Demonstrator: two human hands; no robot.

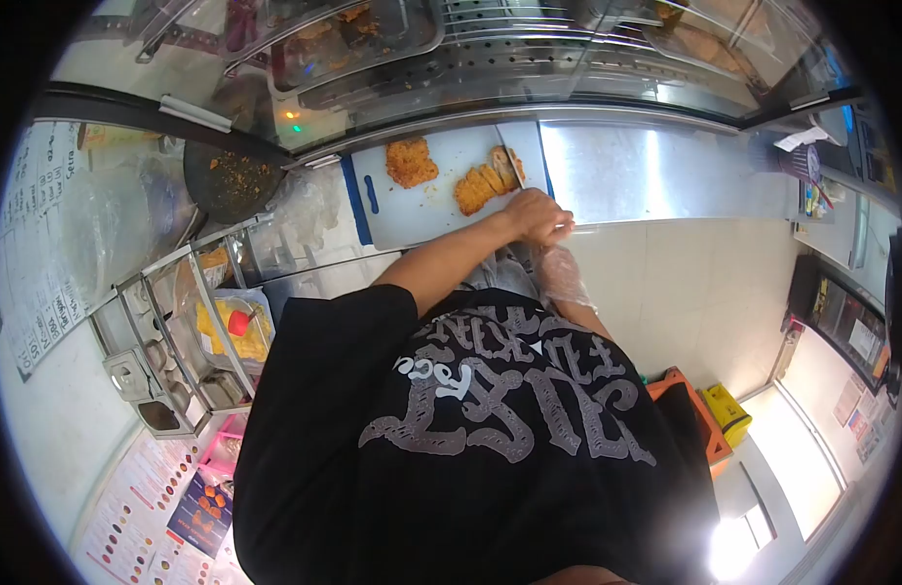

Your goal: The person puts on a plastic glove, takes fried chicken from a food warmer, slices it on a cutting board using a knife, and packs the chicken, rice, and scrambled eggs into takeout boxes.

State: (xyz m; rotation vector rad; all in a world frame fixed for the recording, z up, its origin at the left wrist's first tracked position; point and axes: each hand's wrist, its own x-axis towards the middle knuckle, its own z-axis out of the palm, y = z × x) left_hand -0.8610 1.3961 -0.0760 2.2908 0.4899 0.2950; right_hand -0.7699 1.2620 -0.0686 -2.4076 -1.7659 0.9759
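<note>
left hand (pixel 538 216), bare, closed around the handle of a knife (pixel 510 156), whose blade stood at the far end of the sliced breaded cutlet (pixel 478 190) on the cutting board (pixel 422 219); an uncut cutlet (pixel 411 163) lay near the board's blue end. right hand (pixel 563 276), apparently in clear plastic, was nearer the body; its grip could not be told. the slices were judged light, crisp-crusted and crumbly, best steadied by their sides. the sheet (pixel 30 253) bore "setra"; the shirt's lettering (pixel 514 414) stood inverted, largely unreadable.
</note>
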